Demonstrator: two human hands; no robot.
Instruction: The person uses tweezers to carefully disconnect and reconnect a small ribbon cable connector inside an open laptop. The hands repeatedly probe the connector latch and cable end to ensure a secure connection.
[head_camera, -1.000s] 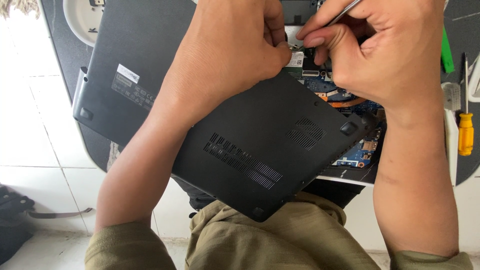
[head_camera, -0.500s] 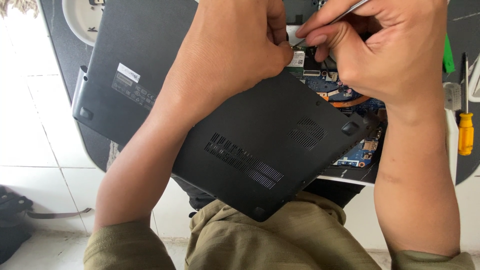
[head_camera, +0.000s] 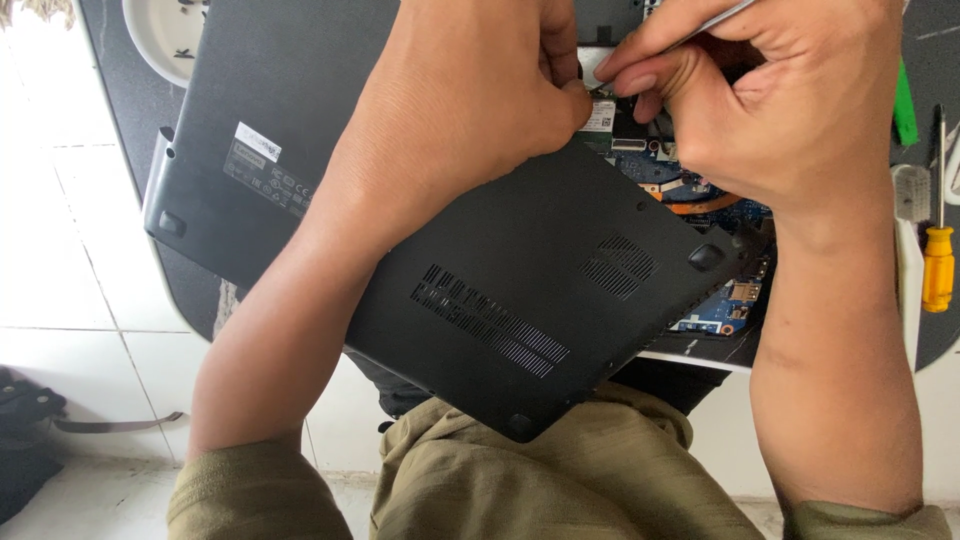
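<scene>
Black laptop bottom cover (head_camera: 520, 300), loose and tilted, lying askew over the opened laptop (head_camera: 730, 300) in the middle of the scene, its near corner hanging over the lap. Left hand (head_camera: 470, 100) resting on the cover's far edge, fingers curled narrow and pinched against something small by the white-labelled part (head_camera: 600, 115); exactly what is gripped cannot be told. Right hand (head_camera: 780, 110) just to the right, touching the left at the fingertips, closed around a thin metal tool (head_camera: 715, 18) slanting off the far edge. Blue circuit board (head_camera: 715, 310) exposed right of the cover. Yellow-handled screwdriver (head_camera: 938, 260) lying at far right, well apart. White round dish (head_camera: 165, 35) at far left.
</scene>
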